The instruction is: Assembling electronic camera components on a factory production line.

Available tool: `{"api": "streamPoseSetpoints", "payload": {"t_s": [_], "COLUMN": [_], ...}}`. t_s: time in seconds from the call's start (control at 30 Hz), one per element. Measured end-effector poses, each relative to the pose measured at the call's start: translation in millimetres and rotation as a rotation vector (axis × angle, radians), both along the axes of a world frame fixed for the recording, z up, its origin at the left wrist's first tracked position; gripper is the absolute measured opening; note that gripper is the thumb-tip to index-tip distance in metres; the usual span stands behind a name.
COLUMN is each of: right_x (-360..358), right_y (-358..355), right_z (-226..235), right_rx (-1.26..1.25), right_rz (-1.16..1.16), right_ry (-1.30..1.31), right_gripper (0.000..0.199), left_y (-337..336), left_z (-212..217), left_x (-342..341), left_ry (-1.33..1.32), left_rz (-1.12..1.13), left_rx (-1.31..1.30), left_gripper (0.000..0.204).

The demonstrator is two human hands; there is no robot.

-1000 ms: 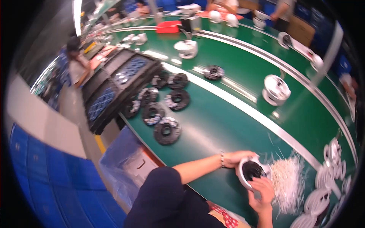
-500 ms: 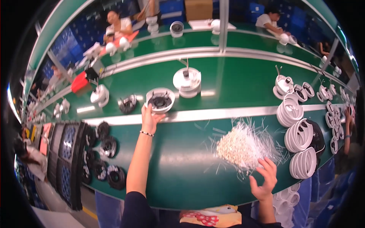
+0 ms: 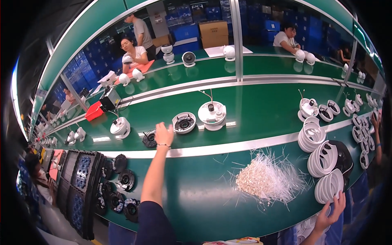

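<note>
My left hand (image 3: 164,135) is stretched over the far green bench, fingers extended and open. It is between a black round part (image 3: 150,139) and a white bowl-shaped housing with a black insert (image 3: 183,122); whether its fingertips touch the black part cannot be made out. Right of that housing stands a white round base (image 3: 212,115) with a black piece and wires on top. At the lower right, my right hand (image 3: 332,212) has its fingers apart, at the near edge of a stack of white rings (image 3: 329,186). Contact with the lowest ring is unclear.
A pile of pale small pieces and clear strips (image 3: 267,177) lies mid-table. More white ring stacks (image 3: 312,134) stand at right, with a black object (image 3: 341,157) beside them. Black round parts (image 3: 125,179) and dark trays (image 3: 77,179) are left. People work beyond the metal frame.
My left hand has let go of the white housing, which now rests on the far bench beside the white base. My right hand has moved from the pile to the ring stack. The view has shifted.
</note>
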State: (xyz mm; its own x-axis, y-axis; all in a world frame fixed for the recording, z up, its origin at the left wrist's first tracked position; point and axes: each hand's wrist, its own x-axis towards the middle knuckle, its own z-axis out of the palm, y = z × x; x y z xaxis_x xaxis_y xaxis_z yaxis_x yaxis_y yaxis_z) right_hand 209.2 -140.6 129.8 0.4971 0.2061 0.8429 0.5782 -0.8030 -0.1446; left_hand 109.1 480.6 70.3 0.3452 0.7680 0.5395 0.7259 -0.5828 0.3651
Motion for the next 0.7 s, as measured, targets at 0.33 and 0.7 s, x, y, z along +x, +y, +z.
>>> {"api": "streamPoseSetpoints", "payload": {"t_s": [0.33, 0.7], "right_x": [21, 53], "right_y": [5, -19], "right_z": [12, -9], "right_rx": [0.028, 0.007], "right_rz": [-0.184, -0.182], "right_ry": [0.009, 0.264], "right_gripper": [0.027, 0.026], "left_y": [147, 92], "left_z": [-39, -29], "left_x": [-103, -60], "left_ry": [0.443, -0.472], "left_rz": [0.046, -0.122], "left_rx": [-0.347, -1.080], "left_gripper": [0.049, 0.037]}}
